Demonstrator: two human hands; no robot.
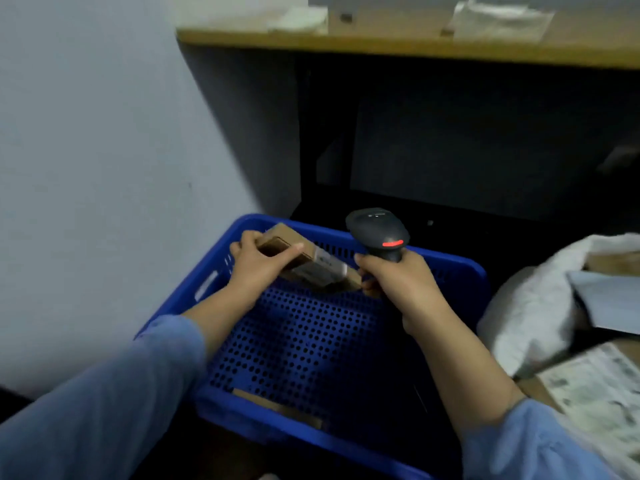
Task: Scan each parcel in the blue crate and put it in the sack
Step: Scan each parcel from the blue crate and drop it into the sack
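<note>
Sleeves: the blue left sleeve and right sleeve are cut off by the bottom edge.
Low parcel: the low parcel lies inside the blue crate by its 6 o'clock wall, dark and blurry.
Left hand: the left hand reaches toward 12 o'clock, thumb on top, fingers curled round one end of the held box.
Held box: brown, tipped, above the crate's far side. Its label is too blurry to read.
Right hand: the right hand wraps tight round the scanner handle. Its fingertips are hidden.
Scanner: black with a red light, just beside the held box at 3 o'clock.
Sack: the white sack sits at the crate's 3 o'clock, cut off by the right edge, with parcels inside.
Desk: the desk at 12 o'clock is blurry.
</note>
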